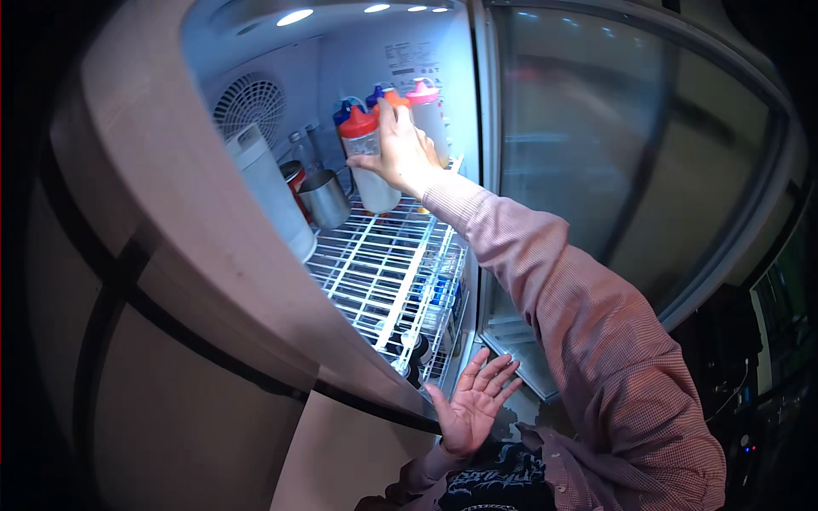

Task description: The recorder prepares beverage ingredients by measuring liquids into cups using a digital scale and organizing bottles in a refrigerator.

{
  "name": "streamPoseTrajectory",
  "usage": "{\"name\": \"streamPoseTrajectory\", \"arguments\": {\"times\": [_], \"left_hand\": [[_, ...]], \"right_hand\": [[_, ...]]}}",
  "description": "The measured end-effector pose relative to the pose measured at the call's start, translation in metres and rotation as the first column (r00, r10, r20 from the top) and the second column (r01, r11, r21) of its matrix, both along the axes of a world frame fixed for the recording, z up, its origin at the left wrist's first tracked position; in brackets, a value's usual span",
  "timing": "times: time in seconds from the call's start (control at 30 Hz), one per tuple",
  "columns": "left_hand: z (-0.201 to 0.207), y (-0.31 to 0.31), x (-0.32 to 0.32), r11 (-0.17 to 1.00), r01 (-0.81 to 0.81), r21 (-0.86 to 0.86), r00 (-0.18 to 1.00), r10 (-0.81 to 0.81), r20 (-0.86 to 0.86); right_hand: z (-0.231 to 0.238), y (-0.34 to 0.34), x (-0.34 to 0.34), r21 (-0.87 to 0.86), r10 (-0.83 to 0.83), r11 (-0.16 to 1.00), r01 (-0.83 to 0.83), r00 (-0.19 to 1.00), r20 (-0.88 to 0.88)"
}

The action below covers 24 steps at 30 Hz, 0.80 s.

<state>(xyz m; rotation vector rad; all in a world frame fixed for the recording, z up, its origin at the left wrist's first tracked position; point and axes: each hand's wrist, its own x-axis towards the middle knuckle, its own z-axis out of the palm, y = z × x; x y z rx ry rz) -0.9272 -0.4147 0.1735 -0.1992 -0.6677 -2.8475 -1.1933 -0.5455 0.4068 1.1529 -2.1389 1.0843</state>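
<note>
Inside the lit refrigerator, my right hand (402, 152) is wrapped around a clear squeeze bottle (375, 189) with a red cap and whitish contents. The thumb presses its near side while the fingers reach along its right side. Its base is at the wire shelf (362, 255); whether it touches cannot be told. Behind stand more squeeze bottles: a pink-capped one (423, 92), one with an orange cap (394, 99) partly covered by my fingers, and others with blue caps (343, 111). Low by the refrigerator's opening, my left hand (470, 413) is empty, palm up, fingers spread.
Left of the bottle are a steel pitcher (325, 201), a red can (294, 177), a glass bottle (303, 152) and a tall white container (271, 196). A glass door (588, 145) stands open on the right. Dark-topped bottles (413, 345) sit below the shelf.
</note>
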Motion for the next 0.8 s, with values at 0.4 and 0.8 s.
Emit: {"name": "streamPoseTrajectory", "arguments": {"times": [0.4,0.8], "left_hand": [[-0.024,0.021,-0.058,0.986,0.168,0.018,0.982,-0.169,0.089],[0.013,0.180,-0.054,0.927,0.376,-0.013,0.914,-0.369,0.169]], "right_hand": [[-0.051,0.444,0.159,0.246,0.310,0.846,-0.474,0.811,0.495],[-0.054,0.973,0.418,-0.169,-0.788,-0.598,0.783,-0.613,-0.050]]}}
